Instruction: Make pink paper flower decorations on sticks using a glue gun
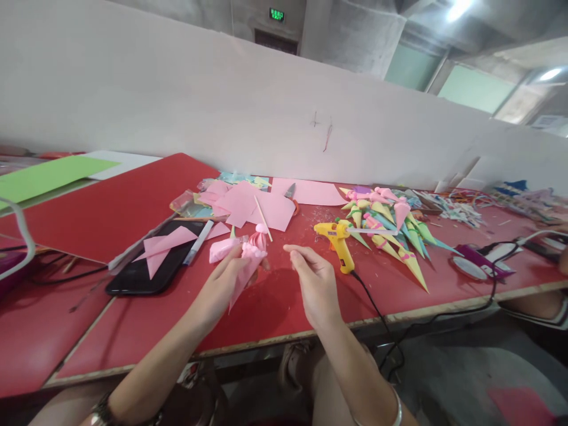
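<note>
My left hand [225,273] is closed around a pink paper cone [242,279], topped with pink ruffled material and a small round ball, like an ice cream. The cone's tip points down toward the table's front edge. To the right, apart from the cone, my right hand [316,283] has thumb and forefinger pressed together; whatever they hold, if anything, is too small to make out. A pink wrapped bundle [220,251] lies just behind my left hand. Right of my right hand, a yellow glue gun [339,242] stands on the table with a glue stick out its back.
Finished paper cones [390,222] are heaped at the right. Behind my hands lie pink paper sheets [252,204] and scissors [293,198]. At left are a black tray [133,283], a marker [198,242] and a red board [102,207]. A cable [375,302] hangs over the table edge.
</note>
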